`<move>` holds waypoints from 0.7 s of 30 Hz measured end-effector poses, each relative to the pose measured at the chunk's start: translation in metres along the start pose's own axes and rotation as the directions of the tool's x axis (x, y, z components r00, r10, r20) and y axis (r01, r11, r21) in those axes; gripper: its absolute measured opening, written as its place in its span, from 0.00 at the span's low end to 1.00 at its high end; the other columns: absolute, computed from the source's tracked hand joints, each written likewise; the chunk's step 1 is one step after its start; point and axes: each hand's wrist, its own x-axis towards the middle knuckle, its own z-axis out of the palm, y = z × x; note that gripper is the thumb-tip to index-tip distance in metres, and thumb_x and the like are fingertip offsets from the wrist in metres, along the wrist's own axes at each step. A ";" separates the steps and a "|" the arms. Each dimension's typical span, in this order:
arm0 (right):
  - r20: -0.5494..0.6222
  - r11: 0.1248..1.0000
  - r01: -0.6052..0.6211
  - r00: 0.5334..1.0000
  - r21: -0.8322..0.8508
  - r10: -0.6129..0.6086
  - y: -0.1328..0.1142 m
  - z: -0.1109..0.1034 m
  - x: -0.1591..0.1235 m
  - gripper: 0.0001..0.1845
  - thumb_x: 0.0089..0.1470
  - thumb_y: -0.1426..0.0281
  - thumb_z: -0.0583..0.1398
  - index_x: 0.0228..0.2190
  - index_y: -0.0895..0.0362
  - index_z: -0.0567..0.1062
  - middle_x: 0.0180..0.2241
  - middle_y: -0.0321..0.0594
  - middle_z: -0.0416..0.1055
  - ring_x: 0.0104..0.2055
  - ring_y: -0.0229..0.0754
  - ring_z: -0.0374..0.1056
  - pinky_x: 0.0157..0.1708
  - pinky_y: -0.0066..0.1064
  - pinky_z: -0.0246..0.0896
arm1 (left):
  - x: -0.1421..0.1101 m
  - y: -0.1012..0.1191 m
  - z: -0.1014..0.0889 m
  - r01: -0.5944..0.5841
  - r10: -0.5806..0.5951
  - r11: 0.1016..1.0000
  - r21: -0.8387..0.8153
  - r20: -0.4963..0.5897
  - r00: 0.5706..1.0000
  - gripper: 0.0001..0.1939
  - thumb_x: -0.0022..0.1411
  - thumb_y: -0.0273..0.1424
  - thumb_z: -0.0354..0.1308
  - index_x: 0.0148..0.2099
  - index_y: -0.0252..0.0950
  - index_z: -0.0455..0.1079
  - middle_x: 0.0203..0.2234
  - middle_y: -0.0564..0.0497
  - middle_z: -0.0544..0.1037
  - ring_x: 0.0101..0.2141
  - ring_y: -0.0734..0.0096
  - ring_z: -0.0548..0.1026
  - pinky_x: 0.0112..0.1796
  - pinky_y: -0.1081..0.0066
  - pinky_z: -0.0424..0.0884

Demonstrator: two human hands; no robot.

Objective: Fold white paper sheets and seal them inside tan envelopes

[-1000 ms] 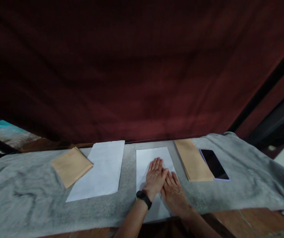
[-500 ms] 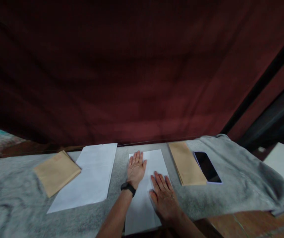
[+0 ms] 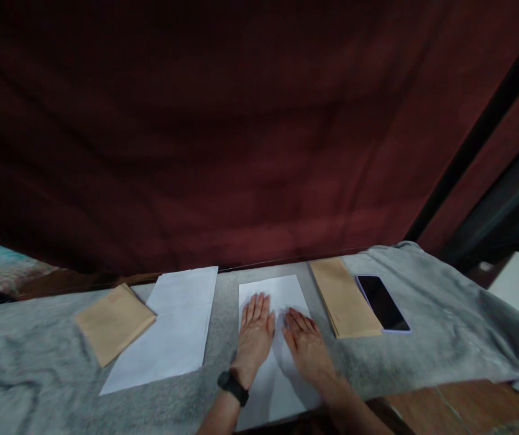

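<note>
On a narrow surface draped with grey cloth (image 3: 444, 335), as seen from the head view, a white sheet of paper (image 3: 280, 289) is laid lengthwise in front of the person, its near end reaching the front edge of the cloth. Over the left part of this sheet the left hand (image 3: 256, 335) is placed palm down, spread flat with the fingers stretched forward and nothing grasped; a black wristband (image 3: 232, 388) is worn on its wrist. Over the right side of the sheet, across its long edge, the right hand (image 3: 308, 347) is held, likewise flattened and palm down, with nothing gripped. A strip of white paper is left visible between the two hands. How firmly the paper is pressed by either palm cannot be told.

To the left, a stack of white paper (image 3: 177, 329) is set on the cloth, its left side overlapped by folded brown paper (image 3: 115, 323) lying askew. To the right, a long brown paper stack (image 3: 345, 299) is placed, and just beside it a phone (image 3: 383, 304) with a dark screen and a pale purple edge is laid. Behind the surface, a dark red curtain (image 3: 259, 151) is hung.
</note>
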 end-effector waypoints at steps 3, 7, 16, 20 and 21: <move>0.002 1.000 0.025 1.000 0.007 -0.025 0.001 0.003 0.012 0.25 0.70 0.65 0.45 0.61 0.59 0.69 0.64 0.47 0.64 0.66 0.47 0.59 0.64 0.44 0.56 | -0.002 0.012 0.003 -0.095 0.098 0.994 -0.046 0.056 0.994 0.28 0.73 0.32 0.40 0.72 0.34 0.53 0.70 0.45 0.55 0.69 0.58 0.50 0.67 0.51 0.52; 0.003 0.995 0.098 0.995 0.005 -0.098 0.001 0.017 0.023 0.26 0.71 0.65 0.44 0.64 0.60 0.64 0.65 0.47 0.62 0.68 0.48 0.56 0.65 0.49 0.53 | -0.002 0.013 0.008 -0.136 0.142 0.989 -0.062 0.105 0.984 0.28 0.72 0.29 0.40 0.72 0.34 0.53 0.69 0.44 0.56 0.69 0.60 0.51 0.67 0.51 0.52; -0.107 0.989 0.026 0.993 -0.146 -0.042 0.018 0.042 0.036 0.29 0.71 0.59 0.44 0.64 0.59 0.65 0.66 0.48 0.60 0.68 0.51 0.56 0.66 0.48 0.49 | -0.001 -0.007 0.011 -0.124 0.127 0.991 -0.056 0.051 0.991 0.27 0.74 0.33 0.39 0.72 0.34 0.52 0.69 0.46 0.56 0.69 0.62 0.53 0.67 0.53 0.54; -0.181 0.978 -0.051 0.983 -0.202 0.014 0.028 0.045 0.034 0.31 0.71 0.58 0.44 0.65 0.64 0.62 0.66 0.54 0.58 0.68 0.54 0.55 0.65 0.49 0.50 | 0.000 -0.020 0.009 -0.040 0.039 0.999 0.013 0.043 0.998 0.28 0.73 0.34 0.41 0.72 0.35 0.52 0.70 0.47 0.55 0.69 0.60 0.52 0.67 0.51 0.53; -0.194 0.976 -0.059 0.981 -0.212 0.017 0.030 0.045 0.032 0.32 0.70 0.58 0.44 0.65 0.65 0.62 0.66 0.55 0.58 0.67 0.54 0.56 0.64 0.49 0.51 | 0.000 -0.024 0.009 -0.019 0.018 0.999 0.028 0.038 0.999 0.28 0.73 0.35 0.41 0.72 0.36 0.52 0.70 0.46 0.55 0.69 0.60 0.53 0.67 0.51 0.53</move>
